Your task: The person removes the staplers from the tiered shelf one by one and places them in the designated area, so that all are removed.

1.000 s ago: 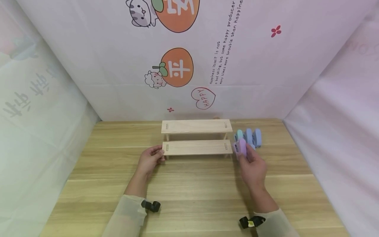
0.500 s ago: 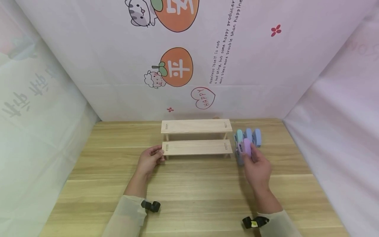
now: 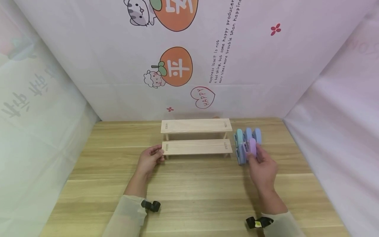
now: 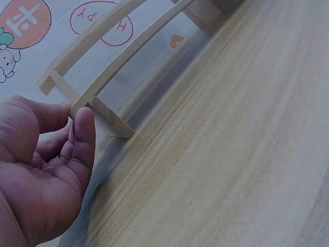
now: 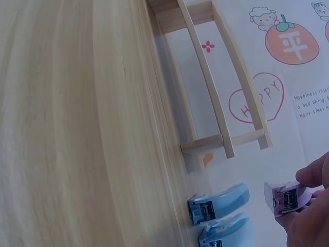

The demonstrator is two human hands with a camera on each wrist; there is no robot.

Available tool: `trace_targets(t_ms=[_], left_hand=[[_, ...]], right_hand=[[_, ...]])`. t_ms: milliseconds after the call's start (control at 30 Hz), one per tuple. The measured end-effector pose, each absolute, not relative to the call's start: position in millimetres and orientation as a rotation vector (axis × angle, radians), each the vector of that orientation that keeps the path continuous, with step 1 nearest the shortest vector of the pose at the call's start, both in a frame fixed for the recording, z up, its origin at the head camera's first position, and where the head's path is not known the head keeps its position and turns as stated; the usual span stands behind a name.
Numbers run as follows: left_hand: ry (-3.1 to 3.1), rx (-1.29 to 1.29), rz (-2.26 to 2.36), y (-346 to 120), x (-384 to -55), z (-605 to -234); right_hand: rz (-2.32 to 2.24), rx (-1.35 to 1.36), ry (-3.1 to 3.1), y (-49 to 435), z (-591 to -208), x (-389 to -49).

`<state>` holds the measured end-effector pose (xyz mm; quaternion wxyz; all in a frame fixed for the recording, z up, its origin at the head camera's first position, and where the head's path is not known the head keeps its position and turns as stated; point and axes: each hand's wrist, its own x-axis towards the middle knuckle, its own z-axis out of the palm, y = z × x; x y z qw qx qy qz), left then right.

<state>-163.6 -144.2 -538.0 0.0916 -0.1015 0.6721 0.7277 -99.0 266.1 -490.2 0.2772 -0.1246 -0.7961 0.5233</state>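
Note:
At the left end of the lower board of a two-step wooden rack (image 3: 196, 147), my left hand (image 3: 149, 161) pinches the board's corner between thumb and fingers, plainly seen on the rack's end (image 4: 85, 98) in the left wrist view. My right hand (image 3: 263, 168) grips a small purple stapler (image 3: 252, 146) and holds it raised above the table, right of the rack. Beside and behind it stand a blue stapler (image 3: 241, 155), a teal stapler (image 3: 239, 137) and more blue staplers (image 3: 248, 133). The right wrist view shows the purple stapler (image 5: 288, 199) apart from two blue ones (image 5: 221, 203).
The wood-grain table (image 3: 195, 191) runs back to a printed white cloth (image 3: 251, 102). More white cloth hangs along the left side (image 3: 44, 131) and right side (image 3: 331, 131). The rack stands near the table's back edge, its legs on the wood.
My right hand has moved right with the purple stapler, away from the rack, uncovering the blue stapler and more of the teal one. My left hand stays on the rack.

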Motion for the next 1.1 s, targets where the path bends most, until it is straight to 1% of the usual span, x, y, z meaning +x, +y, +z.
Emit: trace_targets(t_ms=[433,1100], left_hand=[[2.001,-0.297,2.152,-145,-164,-538],[1.987,-0.299,2.168,-145,-164,-539]], right_hand=[[1.426,-0.445,-2.158,276,-486,-94],[1.398,-0.48,-2.131,294,-495,-94]])
